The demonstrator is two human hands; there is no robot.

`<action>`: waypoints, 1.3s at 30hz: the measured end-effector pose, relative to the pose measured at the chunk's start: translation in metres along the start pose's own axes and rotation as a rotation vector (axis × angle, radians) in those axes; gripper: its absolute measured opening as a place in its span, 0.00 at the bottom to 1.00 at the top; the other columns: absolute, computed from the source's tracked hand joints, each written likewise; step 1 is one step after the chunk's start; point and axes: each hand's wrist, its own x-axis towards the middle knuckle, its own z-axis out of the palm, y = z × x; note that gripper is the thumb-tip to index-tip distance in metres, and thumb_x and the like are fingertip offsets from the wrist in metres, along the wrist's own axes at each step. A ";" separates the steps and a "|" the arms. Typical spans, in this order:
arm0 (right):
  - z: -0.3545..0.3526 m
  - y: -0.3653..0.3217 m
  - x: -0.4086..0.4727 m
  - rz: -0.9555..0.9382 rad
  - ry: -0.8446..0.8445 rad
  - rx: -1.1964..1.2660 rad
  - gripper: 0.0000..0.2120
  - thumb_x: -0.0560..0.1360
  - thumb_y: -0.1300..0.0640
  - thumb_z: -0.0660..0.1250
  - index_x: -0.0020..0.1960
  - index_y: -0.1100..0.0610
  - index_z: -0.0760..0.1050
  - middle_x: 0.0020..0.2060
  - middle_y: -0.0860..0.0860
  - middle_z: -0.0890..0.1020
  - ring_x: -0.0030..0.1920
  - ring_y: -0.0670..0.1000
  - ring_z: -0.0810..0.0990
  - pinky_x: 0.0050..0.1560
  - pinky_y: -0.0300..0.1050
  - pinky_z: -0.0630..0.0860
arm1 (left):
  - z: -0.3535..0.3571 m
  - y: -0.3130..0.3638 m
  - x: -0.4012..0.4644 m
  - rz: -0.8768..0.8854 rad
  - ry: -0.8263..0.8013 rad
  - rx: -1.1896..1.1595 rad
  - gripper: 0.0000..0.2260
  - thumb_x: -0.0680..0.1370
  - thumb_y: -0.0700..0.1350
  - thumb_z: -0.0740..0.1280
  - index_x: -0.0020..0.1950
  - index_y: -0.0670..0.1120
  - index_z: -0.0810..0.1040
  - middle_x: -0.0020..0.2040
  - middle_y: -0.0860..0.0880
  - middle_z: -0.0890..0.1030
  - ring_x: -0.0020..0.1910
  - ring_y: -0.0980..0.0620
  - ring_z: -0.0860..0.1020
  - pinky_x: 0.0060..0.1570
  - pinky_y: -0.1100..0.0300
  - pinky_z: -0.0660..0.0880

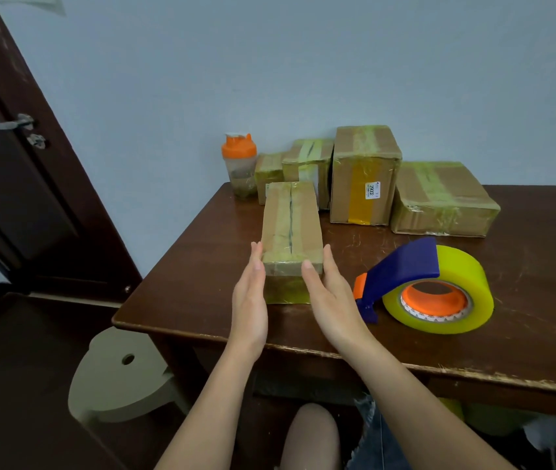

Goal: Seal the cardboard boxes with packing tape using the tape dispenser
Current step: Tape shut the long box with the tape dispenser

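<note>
A narrow cardboard box (291, 228) lies lengthwise on the brown counter (202, 259), its near end facing the person, probably so the centre seam runs straight away from them for one long pull of tape. The left hand (251, 293) and right hand (329, 293) flank that near end with fingers straight and palms turned inward, touching or nearly touching the box's sides, holding nothing. This looks like squaring the box up and steadying it rather than lifting it.

The tape dispenser (429, 286), blue handle over a yellow roll, rests on its side at about three o'clock from the box, just beside the right hand, handy for that hand to pick up once the box sits true.

At twelve to two o'clock, against the wall, stand four more boxes (365, 174), already wrapped in yellowish tape, likely set back to keep the working spot free. An orange-lidded shaker bottle (240, 164) stands at eleven o'clock.
</note>
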 end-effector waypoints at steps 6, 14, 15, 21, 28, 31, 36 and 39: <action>0.001 0.004 0.005 0.038 0.000 0.045 0.32 0.81 0.42 0.53 0.80 0.48 0.43 0.77 0.47 0.59 0.76 0.50 0.58 0.73 0.46 0.57 | 0.004 0.003 -0.005 -0.001 -0.022 0.028 0.29 0.78 0.60 0.56 0.78 0.57 0.57 0.77 0.58 0.63 0.75 0.60 0.61 0.71 0.63 0.61; -0.005 0.014 0.001 0.066 -0.055 0.086 0.33 0.78 0.35 0.52 0.79 0.48 0.53 0.77 0.45 0.60 0.76 0.49 0.59 0.74 0.50 0.55 | -0.008 0.001 -0.027 0.028 0.028 0.200 0.26 0.79 0.66 0.53 0.77 0.63 0.57 0.78 0.61 0.56 0.75 0.64 0.55 0.74 0.59 0.55; -0.007 0.012 0.002 0.054 -0.029 0.071 0.33 0.79 0.35 0.51 0.79 0.47 0.52 0.77 0.45 0.58 0.77 0.49 0.57 0.74 0.49 0.54 | -0.010 0.003 -0.027 0.052 0.044 0.238 0.25 0.79 0.63 0.52 0.76 0.62 0.59 0.78 0.61 0.55 0.73 0.68 0.54 0.71 0.65 0.55; -0.012 0.018 0.004 -0.228 0.021 0.043 0.21 0.82 0.46 0.53 0.75 0.46 0.63 0.73 0.40 0.65 0.71 0.36 0.60 0.74 0.41 0.59 | -0.022 0.004 -0.021 0.180 0.037 0.341 0.18 0.82 0.55 0.55 0.70 0.57 0.72 0.75 0.62 0.63 0.70 0.75 0.58 0.60 0.83 0.57; -0.016 0.017 0.024 -0.470 -0.018 -0.099 0.14 0.78 0.50 0.63 0.63 0.44 0.75 0.69 0.41 0.71 0.74 0.38 0.58 0.72 0.42 0.60 | -0.024 0.004 -0.003 0.273 0.028 0.312 0.12 0.79 0.49 0.64 0.62 0.53 0.80 0.69 0.57 0.74 0.73 0.65 0.63 0.71 0.64 0.61; -0.015 0.023 0.027 -0.522 -0.041 -0.153 0.15 0.74 0.48 0.65 0.61 0.45 0.77 0.65 0.41 0.74 0.73 0.36 0.61 0.72 0.37 0.61 | -0.021 -0.002 -0.001 0.294 0.027 0.271 0.12 0.77 0.43 0.68 0.60 0.47 0.81 0.65 0.52 0.78 0.71 0.63 0.67 0.64 0.71 0.67; -0.013 0.031 0.032 -0.601 -0.002 -0.182 0.18 0.72 0.46 0.66 0.61 0.48 0.77 0.61 0.40 0.77 0.70 0.33 0.62 0.69 0.30 0.61 | -0.020 -0.007 0.000 0.331 0.046 0.244 0.14 0.75 0.44 0.69 0.60 0.50 0.80 0.63 0.53 0.79 0.71 0.61 0.69 0.62 0.72 0.69; -0.010 0.036 0.035 -0.622 0.043 -0.158 0.17 0.72 0.49 0.68 0.60 0.49 0.77 0.58 0.42 0.80 0.70 0.39 0.67 0.71 0.44 0.67 | -0.020 -0.010 0.002 0.316 0.070 0.235 0.16 0.75 0.42 0.71 0.62 0.50 0.79 0.64 0.50 0.79 0.70 0.63 0.69 0.62 0.69 0.70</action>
